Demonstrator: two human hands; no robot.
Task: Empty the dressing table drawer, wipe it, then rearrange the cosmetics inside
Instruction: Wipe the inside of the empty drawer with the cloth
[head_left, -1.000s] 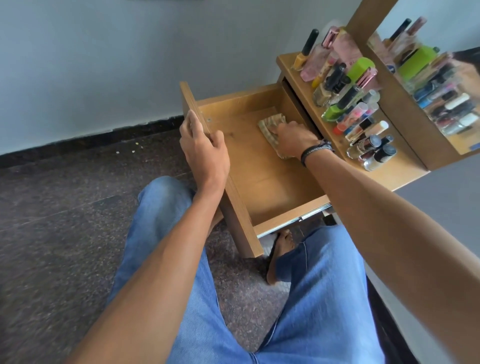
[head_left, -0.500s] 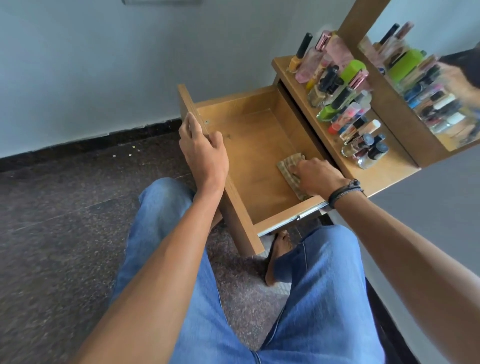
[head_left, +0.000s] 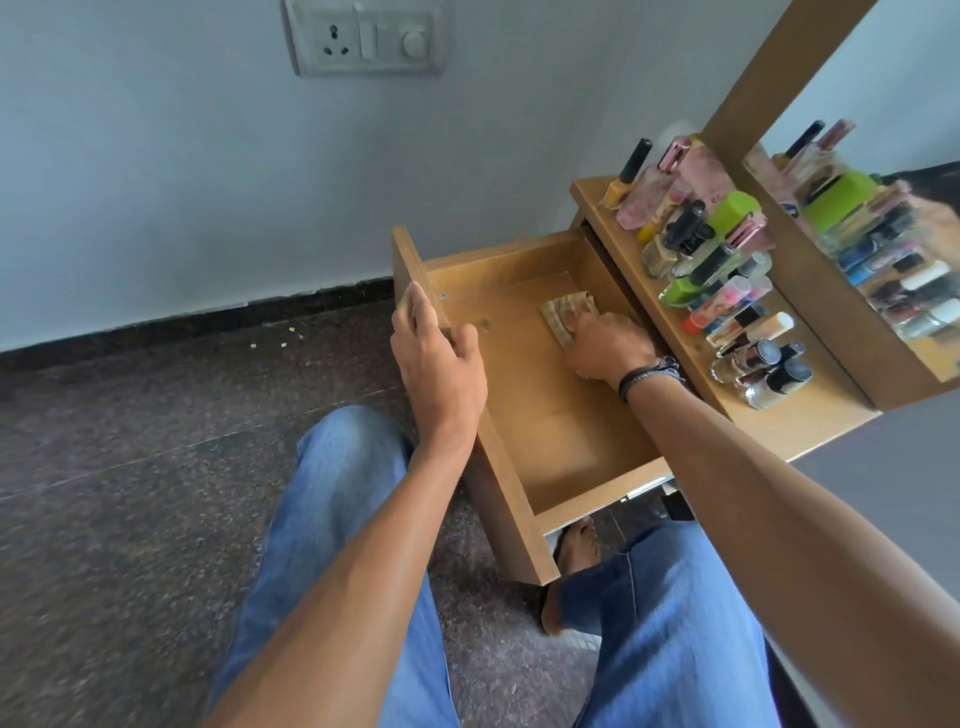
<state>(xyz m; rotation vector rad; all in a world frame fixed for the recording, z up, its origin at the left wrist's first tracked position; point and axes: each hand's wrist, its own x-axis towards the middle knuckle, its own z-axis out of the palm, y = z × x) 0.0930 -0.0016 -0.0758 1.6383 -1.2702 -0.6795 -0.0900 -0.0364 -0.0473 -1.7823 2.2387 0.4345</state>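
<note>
The pulled-out wooden drawer (head_left: 561, 447) is holding one item only: a folded tan cloth (head_left: 563, 312), lying on the drawer floor toward the table side. The right hand (head_left: 608, 349) is pressing it down, fingers curled over the fabric. The left hand (head_left: 441, 364) is grasping the drawer's front panel. The cosmetics (head_left: 727, 280) are crowding the dressing table top (head_left: 815, 421). Their labels are showing too small to read.
</note>
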